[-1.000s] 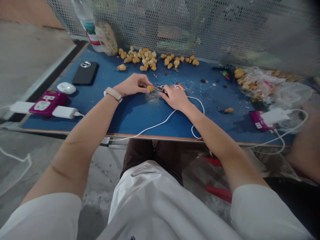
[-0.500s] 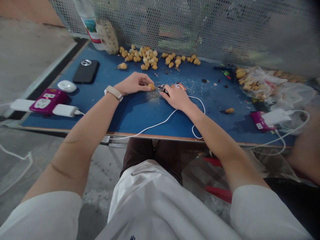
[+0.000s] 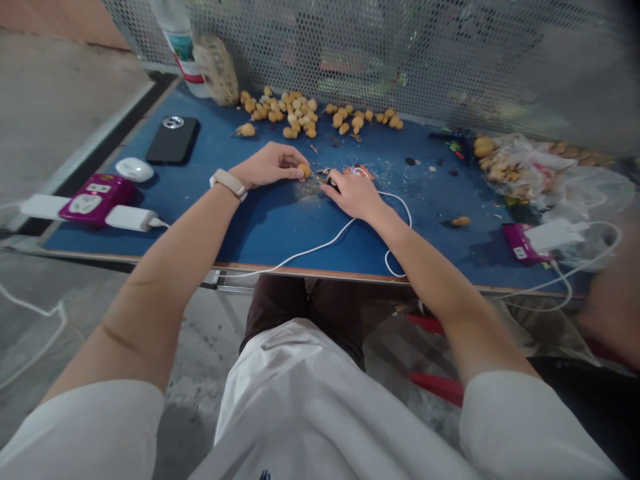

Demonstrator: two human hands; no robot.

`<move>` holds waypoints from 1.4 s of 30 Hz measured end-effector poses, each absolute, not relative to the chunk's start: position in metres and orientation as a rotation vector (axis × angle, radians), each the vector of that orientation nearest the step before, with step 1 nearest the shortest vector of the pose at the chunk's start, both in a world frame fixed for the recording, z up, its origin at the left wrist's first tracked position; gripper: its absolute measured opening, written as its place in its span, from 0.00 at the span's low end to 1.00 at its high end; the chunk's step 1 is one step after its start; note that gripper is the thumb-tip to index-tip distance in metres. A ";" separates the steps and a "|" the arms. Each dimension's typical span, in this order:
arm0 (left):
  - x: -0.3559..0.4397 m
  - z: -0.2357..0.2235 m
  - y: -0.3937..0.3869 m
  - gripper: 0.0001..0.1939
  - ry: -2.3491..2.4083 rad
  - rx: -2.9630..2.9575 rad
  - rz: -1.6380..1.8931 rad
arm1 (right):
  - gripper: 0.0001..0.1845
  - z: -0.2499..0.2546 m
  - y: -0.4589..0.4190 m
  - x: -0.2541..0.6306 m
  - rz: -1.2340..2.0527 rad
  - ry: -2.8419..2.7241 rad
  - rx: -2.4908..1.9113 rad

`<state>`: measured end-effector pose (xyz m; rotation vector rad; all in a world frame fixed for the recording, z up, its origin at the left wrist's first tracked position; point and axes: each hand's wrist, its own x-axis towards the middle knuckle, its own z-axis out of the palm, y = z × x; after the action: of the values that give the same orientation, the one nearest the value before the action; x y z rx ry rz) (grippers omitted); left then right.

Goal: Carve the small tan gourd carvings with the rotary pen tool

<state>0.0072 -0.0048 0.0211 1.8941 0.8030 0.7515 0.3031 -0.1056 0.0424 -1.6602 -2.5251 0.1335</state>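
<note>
Between the thumb and fingers of my left hand [image 3: 274, 165] is a small tan gourd [image 3: 303, 171], held just above the blue table top [image 3: 260, 233]. My right hand [image 3: 354, 193] is closed around a small black tool [image 3: 331, 183], most of it hidden by the fingers. Its thin tip points left at the gourd; whether they touch I cannot tell. Pale dust lies on the table under both hands. A white cable [image 3: 320, 249] loops past the right wrist, and an orange item [image 3: 361, 172] shows partly behind that hand.
Many small gourds [image 3: 297, 110] lie along the mesh panel [image 3: 350, 60]. At left are a phone [image 3: 173, 141], a white case [image 3: 134, 170], a purple power adapter [image 3: 103, 199] and a bottle [image 3: 185, 57]. On the right are a plastic bag [image 3: 530, 160], a lone gourd [image 3: 461, 221] and another person's arm [image 3: 613, 293].
Both hands stay almost in place, the gourd and tool still held close together. The whole view has shifted very slightly.
</note>
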 end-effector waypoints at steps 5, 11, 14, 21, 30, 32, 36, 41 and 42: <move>0.006 0.019 -0.002 0.25 0.811 1.895 0.733 | 0.34 0.037 -0.101 0.306 0.122 -2.528 -1.652; 0.004 0.018 0.001 0.24 0.791 1.927 0.708 | 0.36 0.036 -0.100 0.308 0.118 -2.547 -1.621; 0.004 0.017 0.003 0.25 0.803 1.924 0.697 | 0.36 0.038 -0.101 0.307 0.117 -2.548 -1.637; 0.004 0.018 0.003 0.26 0.802 1.911 0.696 | 0.35 0.038 -0.101 0.307 0.106 -2.546 -1.641; 0.005 0.019 0.002 0.24 0.805 1.921 0.707 | 0.35 0.037 -0.100 0.308 0.095 -2.548 -1.650; 0.004 0.018 0.003 0.24 0.793 1.928 0.691 | 0.34 0.038 -0.101 0.307 0.089 -2.550 -1.663; 0.003 0.016 0.005 0.25 0.802 1.931 0.691 | 0.33 0.039 -0.101 0.306 0.093 -2.549 -1.661; 0.005 0.012 0.007 0.25 0.806 1.936 0.695 | 0.34 0.037 -0.101 0.307 0.092 -2.539 -1.634; 0.005 0.012 0.008 0.25 0.802 1.936 0.697 | 0.34 0.037 -0.101 0.307 0.092 -2.536 -1.627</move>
<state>0.0052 0.0078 0.0119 1.9361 0.8016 0.6971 0.3074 -0.1011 0.0370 -1.6274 -2.5362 0.0922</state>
